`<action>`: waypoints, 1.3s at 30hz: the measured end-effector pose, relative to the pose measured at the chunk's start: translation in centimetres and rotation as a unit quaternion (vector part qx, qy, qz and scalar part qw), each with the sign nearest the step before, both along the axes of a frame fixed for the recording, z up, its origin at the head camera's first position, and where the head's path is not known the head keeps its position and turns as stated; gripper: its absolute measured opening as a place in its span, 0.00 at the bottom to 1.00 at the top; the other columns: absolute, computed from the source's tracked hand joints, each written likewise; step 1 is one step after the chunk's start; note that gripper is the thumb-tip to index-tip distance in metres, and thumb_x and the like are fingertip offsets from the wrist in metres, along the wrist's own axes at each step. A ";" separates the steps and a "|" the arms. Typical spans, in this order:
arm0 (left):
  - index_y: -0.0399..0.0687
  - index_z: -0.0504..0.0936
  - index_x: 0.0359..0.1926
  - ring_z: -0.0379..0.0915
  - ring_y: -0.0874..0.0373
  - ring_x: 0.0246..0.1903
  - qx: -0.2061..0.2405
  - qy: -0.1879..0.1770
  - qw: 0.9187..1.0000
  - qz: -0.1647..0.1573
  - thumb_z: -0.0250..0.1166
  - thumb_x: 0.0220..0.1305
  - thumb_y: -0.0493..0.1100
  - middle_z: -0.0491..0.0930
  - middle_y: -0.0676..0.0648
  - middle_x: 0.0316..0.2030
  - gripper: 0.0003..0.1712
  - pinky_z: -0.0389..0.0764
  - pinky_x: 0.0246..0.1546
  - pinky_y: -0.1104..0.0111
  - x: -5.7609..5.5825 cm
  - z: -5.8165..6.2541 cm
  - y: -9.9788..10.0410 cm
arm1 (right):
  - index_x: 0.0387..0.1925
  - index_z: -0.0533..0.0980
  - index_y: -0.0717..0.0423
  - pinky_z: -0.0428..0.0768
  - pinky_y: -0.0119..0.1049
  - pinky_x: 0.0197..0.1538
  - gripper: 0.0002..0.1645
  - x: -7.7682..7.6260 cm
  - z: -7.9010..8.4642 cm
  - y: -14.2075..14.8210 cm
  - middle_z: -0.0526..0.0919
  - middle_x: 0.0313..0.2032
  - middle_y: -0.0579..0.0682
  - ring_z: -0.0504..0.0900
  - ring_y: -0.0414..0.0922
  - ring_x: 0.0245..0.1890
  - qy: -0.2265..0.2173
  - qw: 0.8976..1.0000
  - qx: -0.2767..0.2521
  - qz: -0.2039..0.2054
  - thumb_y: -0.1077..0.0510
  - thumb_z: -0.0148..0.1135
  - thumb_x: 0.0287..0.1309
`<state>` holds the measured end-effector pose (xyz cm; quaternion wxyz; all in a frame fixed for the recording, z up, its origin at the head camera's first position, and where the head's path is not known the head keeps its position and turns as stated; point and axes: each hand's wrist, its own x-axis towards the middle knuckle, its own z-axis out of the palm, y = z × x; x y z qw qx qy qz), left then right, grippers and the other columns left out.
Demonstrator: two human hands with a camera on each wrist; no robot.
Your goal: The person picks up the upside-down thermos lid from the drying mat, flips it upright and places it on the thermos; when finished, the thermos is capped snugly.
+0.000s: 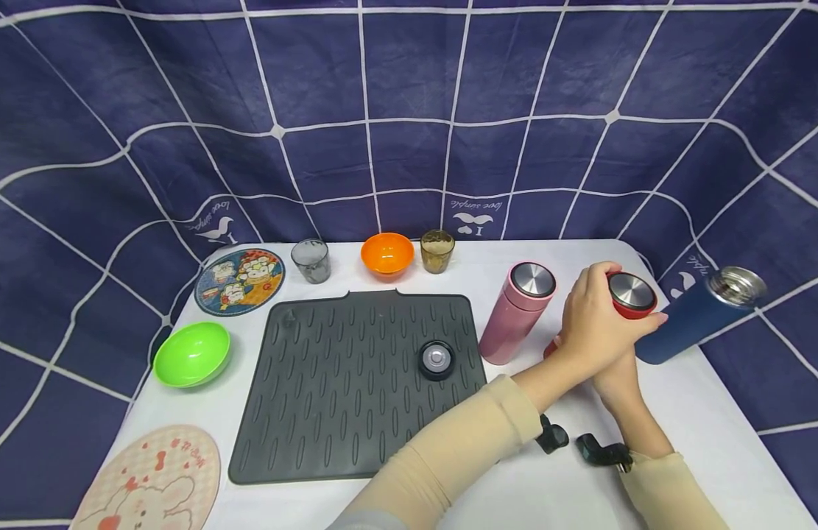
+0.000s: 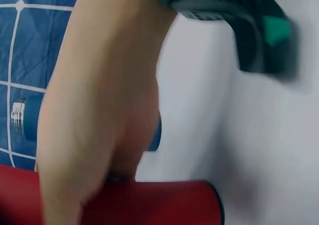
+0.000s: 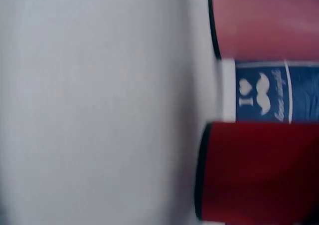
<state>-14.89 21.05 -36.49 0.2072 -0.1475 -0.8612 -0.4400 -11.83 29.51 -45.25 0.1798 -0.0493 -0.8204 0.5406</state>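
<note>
A red thermos flask (image 2: 164, 200) stands on the white table, tilted in the head view only by the lens angle or too hidden to judge. My left hand (image 1: 589, 316) grips its upper part, near the silver-topped lid (image 1: 632, 291). Lower down, my right hand (image 1: 618, 375) holds the flask's body, partly covered by the left forearm. To the left is a pink flask (image 1: 511, 324) with its lid on. On the right a blue flask (image 1: 693, 320) has an uncovered metal mouth. No fingers show clearly in the right wrist view, where the red flask's base appears.
A dark grey ridged mat (image 1: 355, 390) bears a round black lid (image 1: 436, 360). Behind it are a grey glass (image 1: 311, 261), an orange bowl (image 1: 387, 255) and an amber glass (image 1: 437, 252). At left lie a green bowl (image 1: 192, 355) and two round mats, one blue-patterned (image 1: 239, 282), one pink (image 1: 153, 478).
</note>
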 end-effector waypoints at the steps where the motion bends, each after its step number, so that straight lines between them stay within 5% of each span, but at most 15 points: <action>1: 0.61 0.66 0.55 0.71 0.73 0.45 0.006 -0.011 1.000 0.001 0.75 0.36 0.68 0.72 0.64 0.45 0.45 0.67 0.42 0.87 0.0 0.0 0.0 | 0.59 0.64 0.54 0.64 0.16 0.48 0.38 0.0 -0.1 -0.2 0.71 0.43 0.27 0.69 0.27 0.45 0.006 1.000 -0.003 -0.006 0.70 0.66 0.46; 10: 0.64 0.73 0.50 0.73 0.77 0.36 0.002 -0.022 0.998 -0.051 0.74 0.38 0.61 0.78 0.68 0.37 0.35 0.68 0.37 0.89 -1.0 -0.2 -0.4 | 0.56 0.68 0.54 0.66 0.20 0.41 0.33 -0.6 -0.6 -0.4 0.72 0.40 0.28 0.70 0.30 0.41 0.009 0.999 0.034 -0.032 0.68 0.67 0.46; 17: 0.68 0.74 0.49 0.70 0.80 0.32 0.010 -0.087 0.990 -0.110 0.76 0.35 0.60 0.78 0.70 0.33 0.35 0.66 0.32 0.90 -1.6 0.0 -0.9 | 0.45 0.75 0.49 0.70 0.19 0.36 0.25 -0.9 -0.9 0.2 0.78 0.31 0.27 0.75 0.29 0.34 -0.016 0.999 0.021 -0.029 0.66 0.72 0.43; 21: 0.69 0.73 0.50 0.70 0.79 0.32 0.007 -0.119 0.984 -0.132 0.77 0.35 0.58 0.78 0.69 0.33 0.36 0.66 0.33 0.89 -1.7 0.2 -1.1 | 0.47 0.73 0.47 0.72 0.18 0.38 0.29 -1.0 -1.0 0.5 0.77 0.34 0.26 0.75 0.27 0.36 -0.032 0.999 0.016 -0.008 0.65 0.73 0.41; 24: 0.68 0.72 0.51 0.71 0.78 0.35 0.016 -0.113 0.987 -0.109 0.77 0.35 0.58 0.78 0.69 0.36 0.37 0.66 0.34 0.88 -1.4 0.1 -0.9 | 0.51 0.71 0.48 0.70 0.17 0.40 0.31 -1.0 -1.1 0.6 0.75 0.37 0.25 0.74 0.27 0.39 -0.026 0.999 0.018 0.011 0.66 0.71 0.44; 29: 0.65 0.68 0.52 0.72 0.76 0.42 0.036 -0.049 0.998 0.009 0.76 0.32 0.67 0.74 0.67 0.42 0.43 0.66 0.36 0.87 0.1 -0.2 0.1 | 0.53 0.66 0.47 0.63 0.16 0.45 0.32 -0.6 -1.1 0.5 0.70 0.39 0.25 0.68 0.26 0.41 -0.002 0.999 0.035 0.008 0.69 0.66 0.46; 31: 0.64 0.69 0.51 0.72 0.75 0.42 0.024 -0.024 0.999 0.032 0.75 0.33 0.68 0.74 0.67 0.41 0.42 0.67 0.36 0.87 0.2 -0.1 0.2 | 0.53 0.66 0.52 0.61 0.16 0.47 0.31 -0.6 -1.0 0.5 0.70 0.41 0.28 0.66 0.24 0.42 -0.001 0.998 0.056 0.001 0.68 0.65 0.47; 37: 0.64 0.73 0.50 0.72 0.77 0.36 -0.002 -0.026 0.999 -0.028 0.75 0.36 0.62 0.77 0.69 0.37 0.36 0.66 0.36 0.89 -0.8 0.3 -0.4 | 0.53 0.67 0.63 0.61 0.29 0.42 0.25 -0.9 -0.2 0.3 0.74 0.44 0.50 0.64 0.25 0.40 -0.028 0.989 0.143 -0.008 0.57 0.61 0.56; 39: 0.65 0.73 0.50 0.72 0.77 0.34 0.001 -0.045 0.998 -0.048 0.75 0.36 0.60 0.77 0.69 0.36 0.36 0.65 0.34 0.89 -1.0 0.4 -0.6 | 0.54 0.68 0.63 0.62 0.26 0.41 0.26 -0.9 -0.2 0.4 0.74 0.42 0.41 0.65 0.26 0.39 -0.035 0.990 0.135 -0.008 0.57 0.62 0.55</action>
